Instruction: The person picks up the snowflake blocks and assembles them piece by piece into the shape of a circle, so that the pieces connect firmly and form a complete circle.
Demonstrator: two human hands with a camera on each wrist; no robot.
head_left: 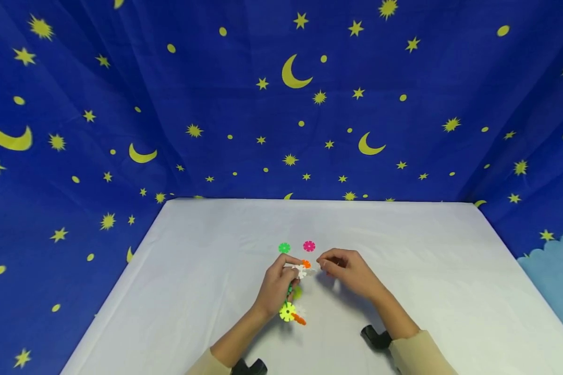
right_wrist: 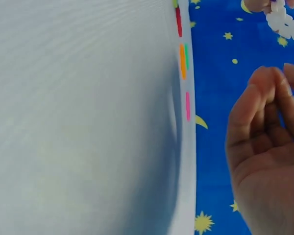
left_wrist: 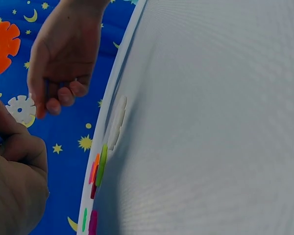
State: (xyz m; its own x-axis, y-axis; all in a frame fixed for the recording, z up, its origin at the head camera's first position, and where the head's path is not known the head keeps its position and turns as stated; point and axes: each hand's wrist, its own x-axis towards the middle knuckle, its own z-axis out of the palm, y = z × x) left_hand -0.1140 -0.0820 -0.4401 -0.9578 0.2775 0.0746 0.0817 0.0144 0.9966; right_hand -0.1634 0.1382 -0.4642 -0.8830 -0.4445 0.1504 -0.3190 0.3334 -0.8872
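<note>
My left hand point(head_left: 278, 285) grips a linked string of notched plastic flower discs. A yellow disc point(head_left: 288, 312) and an orange disc point(head_left: 299, 319) hang from the string below the palm. At its upper end, by the thumb, is a white disc point(head_left: 302, 271); in the left wrist view the white disc point(left_wrist: 20, 108) overlaps the right fingertips. My right hand point(head_left: 349, 268) hovers just to the right of it, fingers loosely bent. Seen from the right wrist, this hand point(right_wrist: 269, 132) has nothing between thumb and fingers, and white discs point(right_wrist: 284, 22) show beyond them.
Loose on the white table point(head_left: 216, 250) lie a green disc point(head_left: 284, 248) and a pink disc point(head_left: 309, 246), beyond the hands. An orange disc point(head_left: 306, 264) shows close behind the white one. A starry blue cloth point(head_left: 244, 104) hangs around the table. Black devices point(head_left: 375, 337) sit at the wrists.
</note>
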